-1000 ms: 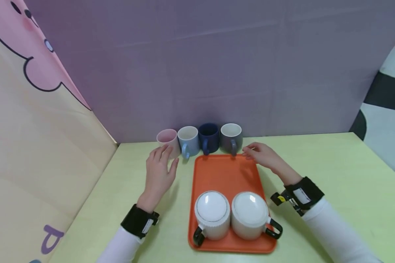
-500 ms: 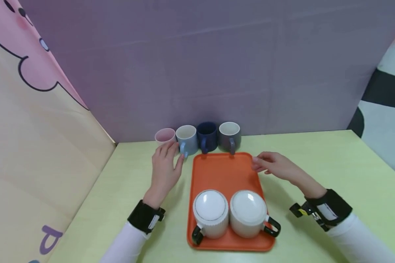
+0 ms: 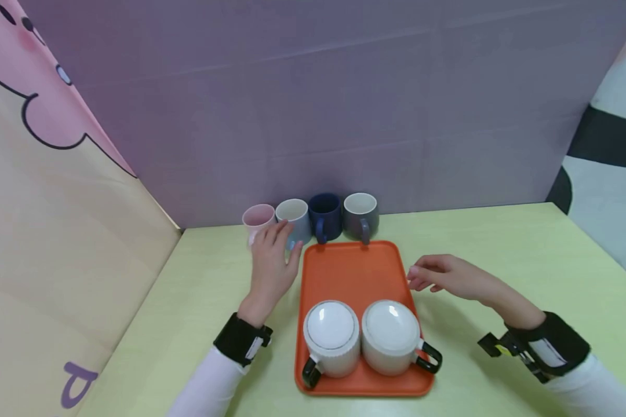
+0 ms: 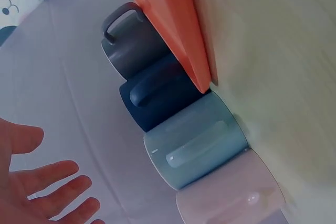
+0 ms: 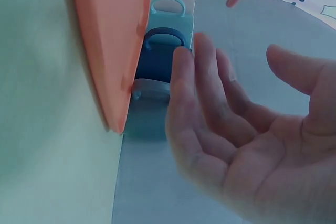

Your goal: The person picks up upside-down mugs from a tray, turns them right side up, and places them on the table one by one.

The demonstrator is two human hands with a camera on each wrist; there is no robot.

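i am watching the left hand (image 3: 270, 263) hovering with fingers spread and relaxed, gripping nothing, just in front of the light blue mug (image 3: 294, 220) and the pink mug (image 3: 257, 220); from the head view i cannot tell whether the fingertips are touching either one. taking the orange tray (image 3: 355, 272) as my landmark, the light blue mug is standing upright on the bench (image 3: 501, 249) just beyond the tray's far left corner, with the pink mug touching it on the side away from the tray, and the navy mug (image 3: 324, 215) and grey mug (image 3: 361, 214) lined up along the tray's far edge. the right hand (image 3: 446, 277) is floating just off the tray's right edge, loosely open and empty.

i am judging the light blue mug to be glazed ceramic: rigid, moderately heavy, smooth enough to slip, and liable to chip against its close neighbours. its handle (image 4: 197, 144) is facing the tray, so i am reckoning the handle, or a wrap round the body from above, is the safest hold.

two white ribbed mugs (image 3: 362, 340) with black handles are sitting at the tray's near end.
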